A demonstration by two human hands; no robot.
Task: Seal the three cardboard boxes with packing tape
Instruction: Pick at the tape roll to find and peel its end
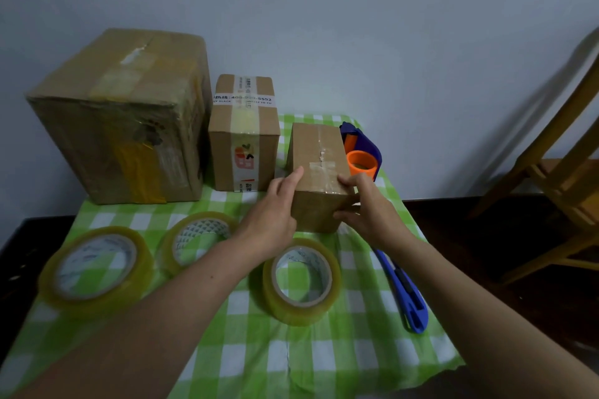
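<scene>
**Head view: small box held between two hands, with boxes, tape and tools on a checked cloth**

- Small box (pixel 319 171): middle of the green checked cloth (pixel 259 350), upright, clear tape along its top seam.
- Left hand (pixel 275 213): laid against the small box's left side, index finger straight and reaching up to the top edge.
- Right hand (pixel 363 204): clamped on the near right corner of the small box, fingers curled over the top, thumb on the near face.
- Medium box (pixel 244 136): far side, just left of the small box, with printed tape across the top and down the front.
- Large box (pixel 126 116): far left, beside the medium box, with yellowish tape.
- Tape rolls, three, lying flat: near left (pixel 95 269), middle (pixel 197 239), near centre (pixel 301 280).
- Tape dispenser (pixel 363 155): blue with an orange core, just behind the small box on the right.
- Utility knife (pixel 405 295): blue, near right on the cloth.
- Wooden chair (pixel 567 171): far right.
</scene>
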